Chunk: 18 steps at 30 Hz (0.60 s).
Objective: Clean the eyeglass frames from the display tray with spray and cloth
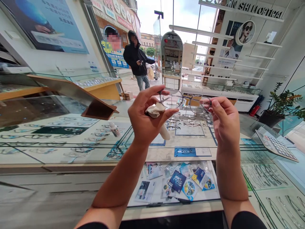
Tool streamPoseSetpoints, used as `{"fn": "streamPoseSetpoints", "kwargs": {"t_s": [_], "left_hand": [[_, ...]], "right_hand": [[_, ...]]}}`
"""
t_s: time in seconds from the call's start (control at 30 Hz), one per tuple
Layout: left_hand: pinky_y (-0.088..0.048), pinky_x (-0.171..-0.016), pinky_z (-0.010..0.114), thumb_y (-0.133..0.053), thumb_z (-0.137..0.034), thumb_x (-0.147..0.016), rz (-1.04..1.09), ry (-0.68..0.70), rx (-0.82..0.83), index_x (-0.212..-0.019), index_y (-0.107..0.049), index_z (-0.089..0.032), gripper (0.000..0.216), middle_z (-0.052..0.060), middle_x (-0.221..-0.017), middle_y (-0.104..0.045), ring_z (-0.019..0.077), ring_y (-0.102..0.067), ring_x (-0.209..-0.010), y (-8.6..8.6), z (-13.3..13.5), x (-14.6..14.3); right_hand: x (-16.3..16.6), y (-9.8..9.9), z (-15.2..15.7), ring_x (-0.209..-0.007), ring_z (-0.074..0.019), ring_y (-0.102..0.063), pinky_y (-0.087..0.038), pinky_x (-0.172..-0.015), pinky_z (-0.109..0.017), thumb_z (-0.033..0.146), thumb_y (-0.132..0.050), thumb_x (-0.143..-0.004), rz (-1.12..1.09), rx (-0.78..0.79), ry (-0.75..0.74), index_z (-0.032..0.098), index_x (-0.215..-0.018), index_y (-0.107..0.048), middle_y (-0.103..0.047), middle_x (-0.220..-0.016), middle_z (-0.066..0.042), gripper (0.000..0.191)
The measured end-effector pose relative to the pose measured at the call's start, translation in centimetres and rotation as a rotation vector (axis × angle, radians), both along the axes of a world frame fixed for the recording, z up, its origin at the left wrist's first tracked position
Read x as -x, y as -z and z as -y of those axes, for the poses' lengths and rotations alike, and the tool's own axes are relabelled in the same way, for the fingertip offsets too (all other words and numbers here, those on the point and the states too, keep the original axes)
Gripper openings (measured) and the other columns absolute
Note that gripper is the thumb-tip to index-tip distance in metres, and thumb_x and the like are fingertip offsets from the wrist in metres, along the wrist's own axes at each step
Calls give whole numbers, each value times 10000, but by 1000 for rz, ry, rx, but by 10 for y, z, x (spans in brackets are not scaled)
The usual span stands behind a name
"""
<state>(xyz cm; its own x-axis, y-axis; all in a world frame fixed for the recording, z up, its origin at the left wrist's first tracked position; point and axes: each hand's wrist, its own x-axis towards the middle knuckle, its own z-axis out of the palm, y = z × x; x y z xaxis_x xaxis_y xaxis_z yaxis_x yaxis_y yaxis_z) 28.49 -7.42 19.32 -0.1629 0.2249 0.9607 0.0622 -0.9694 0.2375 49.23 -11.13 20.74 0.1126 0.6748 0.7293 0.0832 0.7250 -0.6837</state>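
I hold a pair of thin-framed glasses point(184, 102) up in front of me with both hands. My left hand point(145, 116) pinches the left lens between thumb and fingers and has a small cream cleaning cloth point(156, 112) tucked in the palm, its tail hanging down. Closed on the frame's right end is my right hand point(225, 122), at the temple hinge. Both hands are raised above a glass display counter point(78, 152).
A small spray bottle point(114, 128) lies on the counter glass. Rows of spectacle frames lie under the glass, with leaflets point(177, 183) below. A tilted mirror stand point(95, 106) is at left, a calculator point(277, 147) and plant point(283, 103) at right. A person point(138, 60) stands at the entrance.
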Motion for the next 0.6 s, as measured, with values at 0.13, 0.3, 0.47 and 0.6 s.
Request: {"fn": "streamPoseSetpoints", "kwargs": {"t_s": [0.13,0.3,0.47,0.6], "left_hand": [[-577,-712,309,-979,-411,-658,12,16,3,-1231,-744,-281,633,41,-1075,-766,215,-712,-997,0,-2,0],[-521,-611,279,-909,-496,-746,12,305,292,-1170,-751,-297,494,37,-974,-742,147,-662,-757,4,-18,6],[-243,-373,228,-836,-668,-732,-195,640,714,-1137,-751,-207,620,-27,-597,-502,83,-404,-453,6,-25,7],[-226,-367,219,-822,-726,-675,-395,766,872,-1027,-757,-167,663,-51,-542,-422,67,-315,-420,4,-19,2]], "right_hand": [[0,-1,1,-1008,-195,-738,-558,-943,-403,453,-645,-943,-19,-10,-18,273,-931,-691,-791,-1026,-17,186],[-2,2,0,-1046,-214,-724,-565,-935,-425,488,-564,-979,68,-44,5,301,-1067,-726,-776,-1091,-21,262],[1,4,-2,-1293,-279,-617,-529,-1061,-498,507,-769,-859,344,-145,41,377,-1277,-713,-704,-1356,-3,442],[3,2,0,-1341,-305,-586,-493,-1112,-539,503,-788,-859,453,-158,38,383,-1225,-759,-693,-1368,-13,387]]}}
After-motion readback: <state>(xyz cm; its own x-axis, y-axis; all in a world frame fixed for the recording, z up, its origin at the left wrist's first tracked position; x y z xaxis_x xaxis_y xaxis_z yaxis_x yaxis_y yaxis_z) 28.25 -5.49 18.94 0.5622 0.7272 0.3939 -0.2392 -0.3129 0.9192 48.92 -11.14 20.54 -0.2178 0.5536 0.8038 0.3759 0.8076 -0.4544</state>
